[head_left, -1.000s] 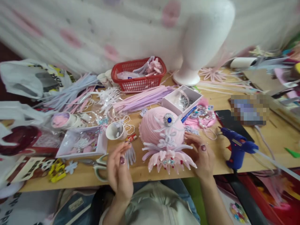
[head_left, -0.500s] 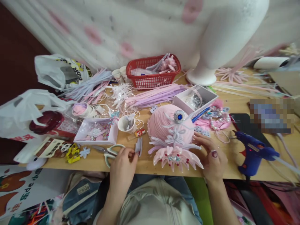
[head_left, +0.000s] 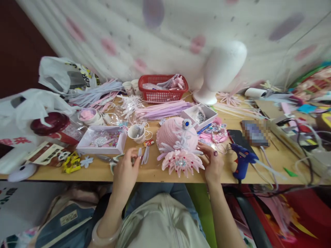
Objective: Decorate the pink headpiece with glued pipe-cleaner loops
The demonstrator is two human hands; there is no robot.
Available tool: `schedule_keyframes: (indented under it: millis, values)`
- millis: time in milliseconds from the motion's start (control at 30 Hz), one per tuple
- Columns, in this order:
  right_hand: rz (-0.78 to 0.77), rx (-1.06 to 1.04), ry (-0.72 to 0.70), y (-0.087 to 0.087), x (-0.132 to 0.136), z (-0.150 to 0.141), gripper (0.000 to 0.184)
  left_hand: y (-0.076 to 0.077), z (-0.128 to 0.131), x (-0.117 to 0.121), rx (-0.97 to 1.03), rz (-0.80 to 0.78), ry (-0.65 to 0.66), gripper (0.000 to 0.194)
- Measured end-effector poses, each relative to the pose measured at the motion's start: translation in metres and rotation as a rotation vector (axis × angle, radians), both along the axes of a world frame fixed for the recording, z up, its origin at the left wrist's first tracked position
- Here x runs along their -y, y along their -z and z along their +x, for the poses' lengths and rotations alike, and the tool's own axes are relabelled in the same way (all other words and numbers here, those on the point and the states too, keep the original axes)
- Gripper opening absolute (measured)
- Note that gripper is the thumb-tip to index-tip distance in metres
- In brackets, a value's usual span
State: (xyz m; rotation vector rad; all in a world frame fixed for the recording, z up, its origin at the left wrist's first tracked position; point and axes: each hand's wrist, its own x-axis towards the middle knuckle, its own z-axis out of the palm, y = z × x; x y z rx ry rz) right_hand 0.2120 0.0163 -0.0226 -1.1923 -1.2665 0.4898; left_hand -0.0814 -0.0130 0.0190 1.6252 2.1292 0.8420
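Note:
My left hand is over the table's front part, its thumb and fingertips pinched on a short pale pipe cleaner piece. Just right of it, more pale pipe cleaner pieces lie on the wood. A pink strand-wrapped round headpiece sits in front of me, bearing a blue gem, pale looped flowers and a pink beaded petal fan. My right hand rests at the fan's right side with loosely curved, parted fingers; whether they touch it is unclear. Scissors lie partly behind my left hand.
A blue glue gun stands right of my right hand, its cord hanging over the edge. White boxes, a paper cup, pipe cleaner bundles, a red basket and a white mannequin head stand behind.
The view has shifted and shows more of the right side. One pale piece at my left fingertips now stands apart from the others. My right hand stays beside the headpiece.

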Motion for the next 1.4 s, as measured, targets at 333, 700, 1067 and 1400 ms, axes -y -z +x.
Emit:
schedule_keyframes:
  millis: [333,700,1067,1400]
  values:
    - [0.31,0.015,0.199,-0.048,0.063,-0.039,0.026,-0.034,0.021,0.029,0.311,0.311,0.52,0.025]
    - [-0.012,-0.056,-0.104,-0.064,0.099,-0.055,0.038,-0.044,0.073,0.057,0.387,0.216,0.695,0.024]
    - [-0.081,-0.113,-0.003,-0.064,0.094,-0.066,0.042,-0.041,0.086,0.054,0.225,0.369,0.638,0.035]
    - [0.16,0.016,0.369,-0.078,0.09,-0.027,0.044,-0.047,0.08,0.049,0.201,0.527,0.503,0.032]
